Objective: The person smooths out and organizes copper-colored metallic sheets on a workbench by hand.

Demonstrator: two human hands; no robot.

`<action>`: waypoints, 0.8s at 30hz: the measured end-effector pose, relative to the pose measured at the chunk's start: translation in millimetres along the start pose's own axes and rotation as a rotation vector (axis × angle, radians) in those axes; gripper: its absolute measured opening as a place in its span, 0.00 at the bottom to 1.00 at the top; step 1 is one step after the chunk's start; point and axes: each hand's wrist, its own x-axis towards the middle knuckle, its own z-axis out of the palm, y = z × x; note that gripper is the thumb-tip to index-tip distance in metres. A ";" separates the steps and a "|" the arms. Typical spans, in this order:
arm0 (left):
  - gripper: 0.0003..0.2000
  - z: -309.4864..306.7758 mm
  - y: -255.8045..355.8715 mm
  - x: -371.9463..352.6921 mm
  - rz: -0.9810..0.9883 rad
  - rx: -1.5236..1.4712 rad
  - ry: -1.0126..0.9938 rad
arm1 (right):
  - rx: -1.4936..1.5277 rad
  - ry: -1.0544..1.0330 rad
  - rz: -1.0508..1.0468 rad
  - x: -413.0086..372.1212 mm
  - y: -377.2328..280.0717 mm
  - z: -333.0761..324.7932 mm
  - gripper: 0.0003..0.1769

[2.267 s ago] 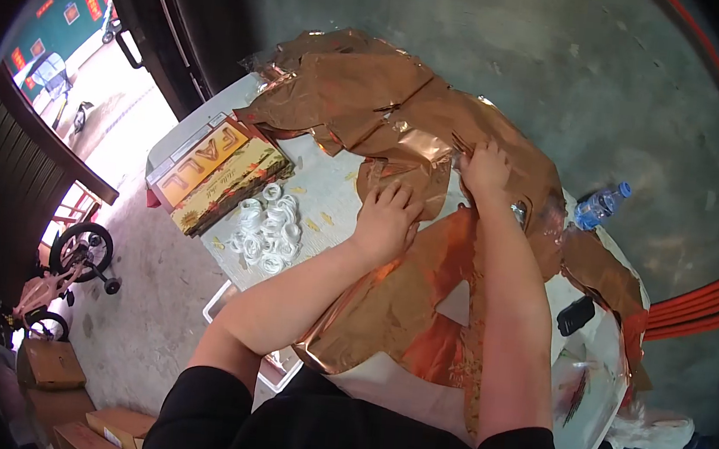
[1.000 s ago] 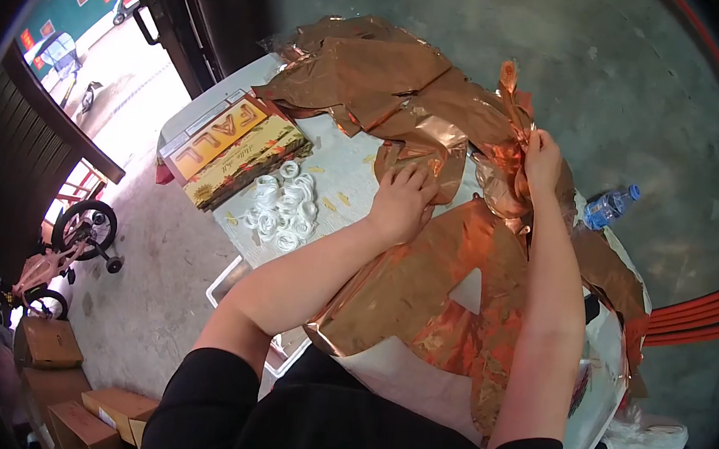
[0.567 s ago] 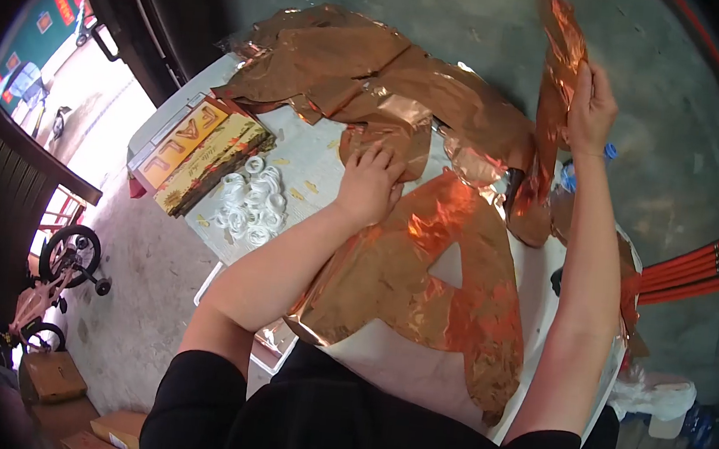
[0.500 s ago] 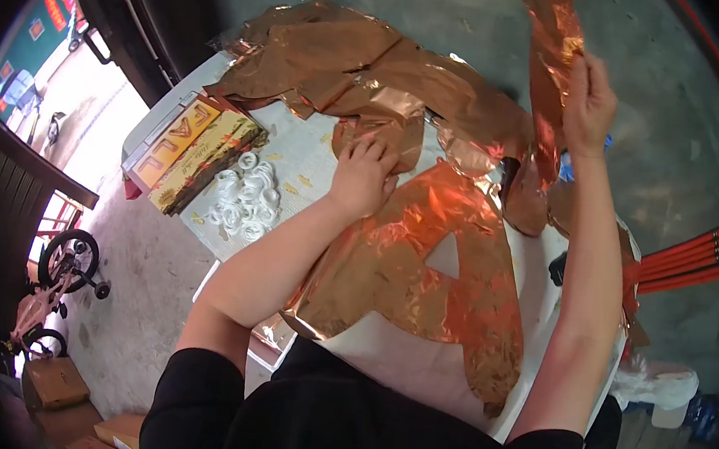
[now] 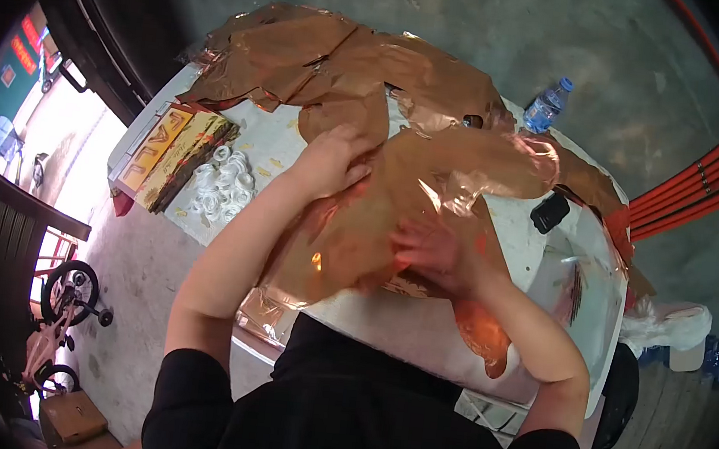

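As the copper foil (image 5: 485, 160) slants lengthwise across the worktop (image 5: 538, 255), lower left to upper right, a person's right hand (image 5: 436, 251), fingers loosely spread, lies nearer its middle; the left hand (image 5: 331, 163) rests at its upper-left side, grip unclear.

Left arm (image 5: 233, 238): reaches up and inward, slight elbow bend, upper arm tucked low by the torso (image 5: 340, 422). Left hand (image 5: 329, 161): back up, fingers loosely curled, thumb apart; can't tell if it's gripping. Right arm (image 5: 532, 323): elbow out to the side, sharply bent, forearm angled back across the front. Right hand (image 5: 433, 249): lower than left, well apart from it, fingers spread and pointing left, motion-blurred; finger detail unclear.
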 end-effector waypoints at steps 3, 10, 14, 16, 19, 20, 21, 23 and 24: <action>0.19 -16.7 21.5 -12.0 -0.008 -0.057 -0.287 | 0.058 -0.101 0.064 -6.2 -16.5 1.5 0.15; 0.26 5.4 42.8 -57.5 0.188 0.100 -0.211 | 0.297 0.152 0.441 -1.4 -18.6 -3.1 0.20; 0.27 4.1 52.3 -58.5 0.184 0.073 -0.275 | -0.125 0.201 0.442 -4.0 -22.9 19.2 0.30; 0.27 4.1 50.1 -62.0 0.199 0.081 -0.270 | -0.332 -0.058 0.434 -7.3 -37.2 24.3 0.36; 0.28 0.8 44.5 -67.4 0.116 -0.127 -0.218 | -0.309 -0.084 0.416 -10.7 -40.8 27.1 0.37; 0.28 -1.0 42.0 -68.3 0.123 -0.127 -0.219 | -0.311 -0.080 0.421 -10.5 -41.2 26.8 0.37; 0.28 -3.1 39.5 -68.9 0.108 -0.053 -0.252 | -0.295 -0.095 0.395 -9.0 -40.5 25.3 0.37; 0.28 -4.5 37.0 -66.7 0.097 0.024 -0.279 | -0.284 -0.107 0.369 -4.7 -37.4 21.9 0.37; 0.28 -3.3 35.8 -65.4 0.096 0.014 -0.273 | -0.269 -0.121 0.351 -2.7 -35.0 21.1 0.37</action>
